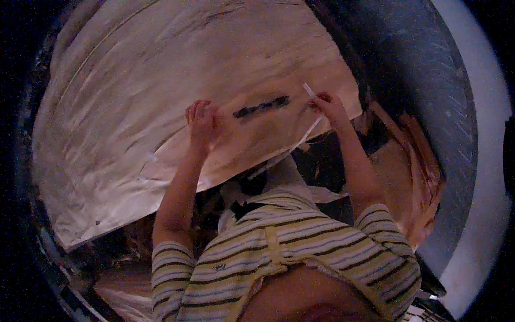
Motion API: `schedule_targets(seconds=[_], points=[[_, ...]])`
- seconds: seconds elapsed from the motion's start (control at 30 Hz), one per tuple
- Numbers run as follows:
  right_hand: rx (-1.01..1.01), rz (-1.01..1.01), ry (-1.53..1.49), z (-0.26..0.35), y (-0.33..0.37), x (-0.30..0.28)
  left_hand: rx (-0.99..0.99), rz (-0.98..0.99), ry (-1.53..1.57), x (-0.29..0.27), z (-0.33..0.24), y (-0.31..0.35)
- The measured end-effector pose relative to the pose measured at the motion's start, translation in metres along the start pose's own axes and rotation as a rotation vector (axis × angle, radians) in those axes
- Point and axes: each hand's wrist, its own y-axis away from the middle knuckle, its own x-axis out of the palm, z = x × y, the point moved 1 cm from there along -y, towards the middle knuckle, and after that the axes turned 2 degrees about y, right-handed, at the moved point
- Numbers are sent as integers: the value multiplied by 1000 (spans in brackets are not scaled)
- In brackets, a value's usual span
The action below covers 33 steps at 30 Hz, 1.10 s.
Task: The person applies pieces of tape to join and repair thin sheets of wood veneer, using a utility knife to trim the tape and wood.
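A thin white strip (309, 90) is pinched in my right hand (328, 107), over the near right part of a large tan sheet (134, 80). One end of it sticks up past my fingers. A white length below the hand slants down toward my lap; whether it is the same strip is unclear. My left hand (203, 123) is above the sheet's near middle, its fingers loosely bent and slightly apart, with nothing visible in them. Between the hands lies a long dark object (261, 107) on the sheet; the dim light hides what kind it is.
The wrinkled sheet spreads across a wide surface, its near edge close to my body. A dark blue-grey panel (424, 86) rises on the right. Crumpled brown paper or cloth (418, 177) is bunched at its foot. A small pale scrap (152, 156) lies at the left.
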Motion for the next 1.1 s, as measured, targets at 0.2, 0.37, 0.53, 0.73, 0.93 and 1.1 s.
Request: schedule_targets(seconds=[0.2, 0.37, 0.53, 0.73, 0.93, 1.1], points=[[186, 189, -318, 23, -54, -15, -245, 421, 114, 60, -118, -128], [154, 202, -417, 30, -46, -30, -80, 292, -1, 53, -163, -166], [-1, 37, -311, 64, -30, -28, 107, 333, 44, 60, -164, -178], [147, 148, -84, 48, -36, -27, 257, 333, -55, 70, -131, -167], [164, -35, -231, 5, -93, -105, 209, 226, 81, 78, -191, -211], [242, -38, -220, 21, -78, -103, 262, 272, 116, 95, -233, -236]])
